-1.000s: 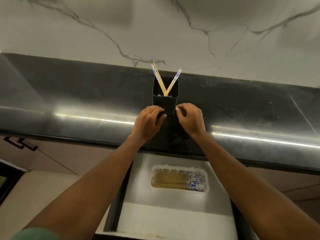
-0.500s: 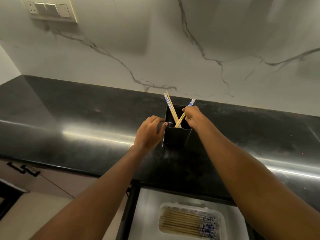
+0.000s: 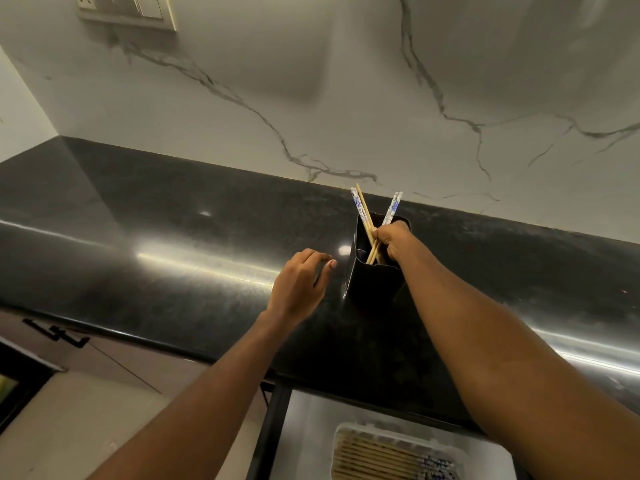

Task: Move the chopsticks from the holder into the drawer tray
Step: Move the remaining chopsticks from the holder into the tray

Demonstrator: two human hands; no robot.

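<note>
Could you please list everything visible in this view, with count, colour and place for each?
holder: one, black, on the counter
chopsticks: a few, wood with blue-white tops, in the holder
counter: one, black
tray: one, white, in the open drawer, holding more chopsticks
drawer: one, below the counter
switch plate: one, cream, on the marble wall
left hand: open, beside the holder
right hand: gripping chopsticks

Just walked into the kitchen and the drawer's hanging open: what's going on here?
A person is emptying a black chopstick holder on the dark countertop. The right hand is closed around the chopsticks left in it; the left hand hovers open beside the holder, not touching it. Below, a white tray in the open drawer already holds many chopsticks.
</note>
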